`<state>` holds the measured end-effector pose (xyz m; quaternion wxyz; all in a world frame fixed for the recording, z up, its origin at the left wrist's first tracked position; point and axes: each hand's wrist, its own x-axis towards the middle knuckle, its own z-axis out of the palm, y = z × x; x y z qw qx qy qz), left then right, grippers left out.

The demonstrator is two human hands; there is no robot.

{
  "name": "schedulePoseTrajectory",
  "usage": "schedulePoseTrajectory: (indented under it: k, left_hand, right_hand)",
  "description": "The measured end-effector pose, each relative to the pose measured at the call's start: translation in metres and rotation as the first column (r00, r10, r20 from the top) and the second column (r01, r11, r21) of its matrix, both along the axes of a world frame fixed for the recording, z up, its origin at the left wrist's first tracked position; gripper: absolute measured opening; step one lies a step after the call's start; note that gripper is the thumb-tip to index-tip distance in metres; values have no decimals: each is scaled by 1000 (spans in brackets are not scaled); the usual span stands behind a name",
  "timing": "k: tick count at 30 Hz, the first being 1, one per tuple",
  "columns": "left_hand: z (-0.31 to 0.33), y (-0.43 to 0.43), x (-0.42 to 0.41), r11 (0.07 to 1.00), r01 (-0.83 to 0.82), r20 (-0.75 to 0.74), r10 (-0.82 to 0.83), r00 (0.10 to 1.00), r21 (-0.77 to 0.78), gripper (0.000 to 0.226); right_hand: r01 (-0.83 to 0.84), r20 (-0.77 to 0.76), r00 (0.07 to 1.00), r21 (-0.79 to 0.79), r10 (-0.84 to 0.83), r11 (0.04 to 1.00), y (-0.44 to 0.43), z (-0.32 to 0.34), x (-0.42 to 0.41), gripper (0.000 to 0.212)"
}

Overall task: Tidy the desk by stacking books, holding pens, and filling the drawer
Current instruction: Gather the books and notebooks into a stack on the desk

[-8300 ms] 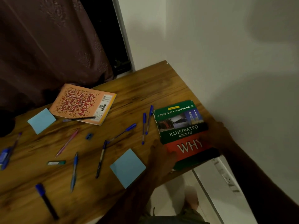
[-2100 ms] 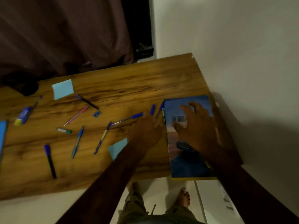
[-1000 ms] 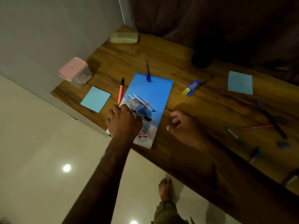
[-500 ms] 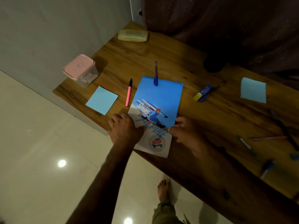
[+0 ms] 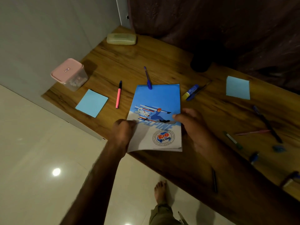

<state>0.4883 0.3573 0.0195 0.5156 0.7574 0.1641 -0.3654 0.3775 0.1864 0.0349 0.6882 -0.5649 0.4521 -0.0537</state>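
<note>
Mid-frame, left grip (image 5: 123,132) pinches the notebook (image 5: 158,99) by its left edge, and right grip (image 5: 194,127) clamps the right. Fingers beneath it are hidden.

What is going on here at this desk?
A person is tidying a wooden desk. The left hand and the right hand hold the near end of a blue notebook, which juts over the desk edge. A blue pen lies partly on its far edge. A pink pen and other pens lie scattered, not yet collected.
</note>
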Motion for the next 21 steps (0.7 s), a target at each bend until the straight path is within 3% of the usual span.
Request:
schedulePoseTrajectory:
  k: [5, 7, 10, 14, 18, 21]
  left_hand:
    - [-1, -1, -16, 996, 77, -45, -79, 996, -41, 65]
    - [4, -2, -23, 989, 112, -77, -120, 990, -94, 68]
    - [15, -7, -37, 976, 160, -73, -172, 982, -148, 56]
    - [20, -18, -53, 957, 178, 45, -172, 984, -228, 55]
    - [23, -40, -73, 930, 180, 162, -133, 978, -321, 21]
    - [24, -58, -89, 904, 240, 253, -154, 955, -354, 20]
  right_hand:
    - [58, 130, 991, -102, -44, 993, -4, 25, -4, 27]
    - [49, 134, 991, -139, -30, 989, -8, 33, -10, 24]
    - [65, 142, 989, -181, -39, 981, -14, 37, -26, 22]
    - [129, 149, 984, -198, -100, 972, -25, 39, -51, 20]
    - [193, 177, 971, -179, -161, 965, -40, 39, -80, 23]
    - [238, 201, 958, -175, -202, 955, -54, 38, -104, 28]
